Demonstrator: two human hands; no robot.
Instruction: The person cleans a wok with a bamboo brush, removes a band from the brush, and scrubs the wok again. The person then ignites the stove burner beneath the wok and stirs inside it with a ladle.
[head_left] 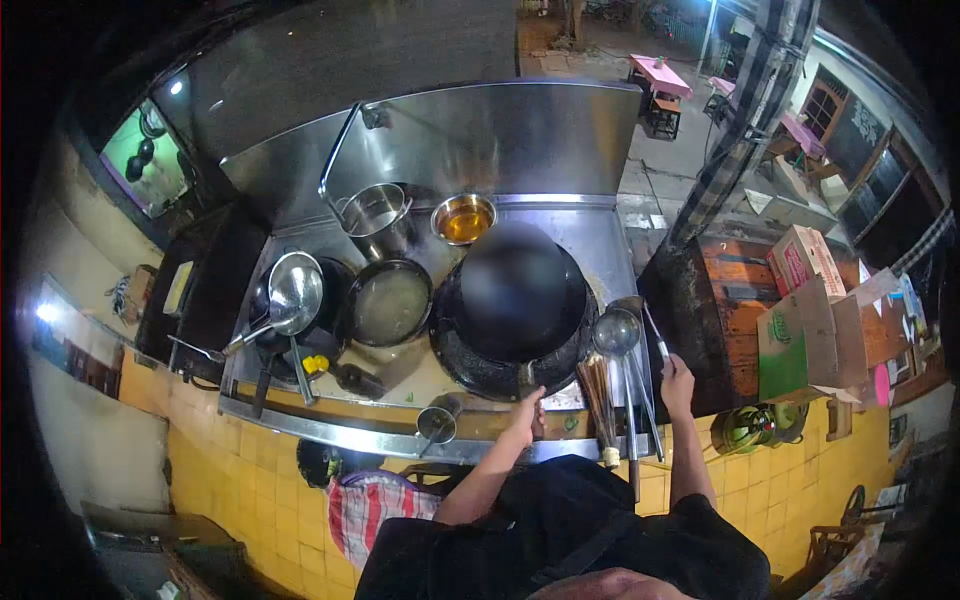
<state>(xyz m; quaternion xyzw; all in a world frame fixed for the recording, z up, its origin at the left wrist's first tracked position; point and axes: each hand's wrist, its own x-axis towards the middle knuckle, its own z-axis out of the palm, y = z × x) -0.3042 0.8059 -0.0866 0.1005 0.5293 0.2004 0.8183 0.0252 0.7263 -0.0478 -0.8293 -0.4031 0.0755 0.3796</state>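
A black wok (560, 330) sits over the burner; a blurred patch hides its inside. My left hand (524, 418) is wrapped round the wok's handle (527, 378) at the near side. To the right, my right hand (677, 385) is closed on the handle of a long metal cooking spatula (654, 330), whose head lies partly behind a ladle (616, 331). Between my hands, a bundle of thin sticks bound like a whisk brush (596, 398) leans at the counter's front edge. Several long utensil handles stand beside it.
Left of the wok are a dark pan of cloudy liquid (391, 303), a tall pot (376, 222), a strainer (296, 293) and a dark bottle (357, 380). A bowl of amber liquid (463, 218) stands behind. A metal cup (439, 418) sits in front; cardboard boxes (808, 335) at right.
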